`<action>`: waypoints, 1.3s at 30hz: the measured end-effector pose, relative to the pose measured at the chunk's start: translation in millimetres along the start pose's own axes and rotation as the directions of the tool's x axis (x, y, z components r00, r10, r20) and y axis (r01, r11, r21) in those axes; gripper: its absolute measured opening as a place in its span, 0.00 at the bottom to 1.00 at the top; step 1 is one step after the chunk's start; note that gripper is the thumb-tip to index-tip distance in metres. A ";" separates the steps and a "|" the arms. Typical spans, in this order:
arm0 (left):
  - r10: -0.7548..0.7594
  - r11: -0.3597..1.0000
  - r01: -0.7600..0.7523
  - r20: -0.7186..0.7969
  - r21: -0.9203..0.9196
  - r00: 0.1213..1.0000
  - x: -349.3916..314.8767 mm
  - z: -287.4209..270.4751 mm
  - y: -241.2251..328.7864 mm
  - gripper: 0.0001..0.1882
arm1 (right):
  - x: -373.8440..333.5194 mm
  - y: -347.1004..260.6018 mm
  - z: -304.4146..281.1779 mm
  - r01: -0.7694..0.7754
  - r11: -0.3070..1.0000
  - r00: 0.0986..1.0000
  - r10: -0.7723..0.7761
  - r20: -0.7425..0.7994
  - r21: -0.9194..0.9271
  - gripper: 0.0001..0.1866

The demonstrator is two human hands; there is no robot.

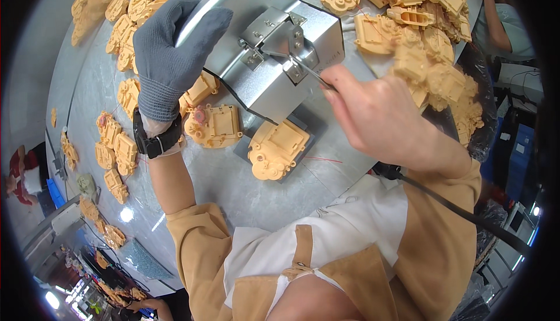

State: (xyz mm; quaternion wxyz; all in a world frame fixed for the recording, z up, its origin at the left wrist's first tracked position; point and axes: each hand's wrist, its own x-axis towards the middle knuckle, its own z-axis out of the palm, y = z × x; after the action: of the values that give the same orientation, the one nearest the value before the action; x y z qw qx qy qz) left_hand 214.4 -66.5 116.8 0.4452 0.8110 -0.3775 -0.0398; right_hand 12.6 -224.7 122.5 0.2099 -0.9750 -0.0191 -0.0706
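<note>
gloved left hand [175, 52] grips metal device [265, 90]; right hand [379, 108] pinches thin rod [311, 73], seemingly metal

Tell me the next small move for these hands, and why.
Probably steady the metal housing with the gloved left hand before shifting the thin tool: that hand grips its slanted edge, and the right hand holds the tool by the housing's bracket.

gloved left hand [166, 58] raised, bare right hand [373, 111] curled
</note>
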 end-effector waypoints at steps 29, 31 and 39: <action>0.022 0.998 -0.015 0.104 -0.069 0.994 40.7 -20.8 -44.5 0.14 | 43.6 93.6 80.9 -0.217 0.905 0.901 0.330 -0.282 0.367 0.07; 0.068 0.994 -0.056 0.144 -0.089 0.987 50.2 -26.8 -44.0 0.14 | 40.8 89.4 93.9 -0.181 0.970 0.935 0.221 -0.277 0.163 0.06; 0.025 0.992 -0.002 0.179 -0.130 0.983 68.3 -34.8 -51.0 0.16 | 47.7 69.9 99.5 -0.278 0.953 0.950 0.254 -0.185 -0.121 0.04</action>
State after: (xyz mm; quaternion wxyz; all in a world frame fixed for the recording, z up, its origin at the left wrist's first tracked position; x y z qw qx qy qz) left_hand 306.4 -70.4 117.9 0.4608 0.7710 -0.4185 -0.1344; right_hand 77.3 -247.0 11.2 0.1469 -0.9719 0.1354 -0.1242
